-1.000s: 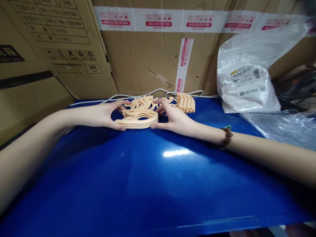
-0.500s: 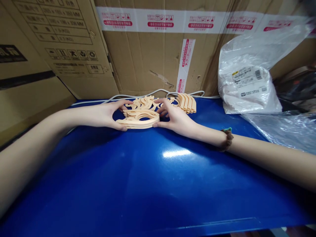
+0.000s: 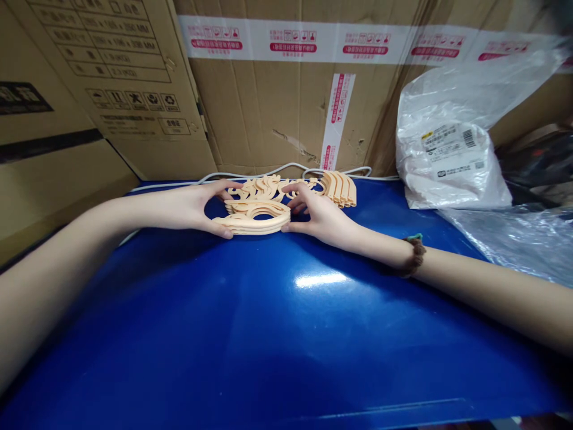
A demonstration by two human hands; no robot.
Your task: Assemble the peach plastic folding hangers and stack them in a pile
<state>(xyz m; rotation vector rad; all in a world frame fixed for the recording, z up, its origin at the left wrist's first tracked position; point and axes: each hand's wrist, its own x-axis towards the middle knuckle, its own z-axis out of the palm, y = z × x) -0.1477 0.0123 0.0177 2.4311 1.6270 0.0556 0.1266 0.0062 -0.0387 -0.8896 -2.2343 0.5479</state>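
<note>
A stack of peach-coloured plastic hangers (image 3: 253, 216) lies flat at the far side of a glossy blue table (image 3: 286, 322). My left hand (image 3: 192, 208) grips the stack's left end, thumb at the front and fingers over the back. On the stack's right end sits my right hand (image 3: 316, 216), fingers curled over the hangers. That wrist wears a brown bead bracelet (image 3: 412, 257). More of the same hangers (image 3: 341, 187) fan out just behind my right hand.
Large taped cardboard boxes (image 3: 277, 95) wall off the back and left. A white cable (image 3: 250, 175) runs along the table's far edge. A white plastic bag with a barcode label (image 3: 447, 161) and clear plastic sheeting (image 3: 514, 239) sit at the right.
Both hands stay on the hanger stack with only slight finger shifts. The view has drifted a little.
</note>
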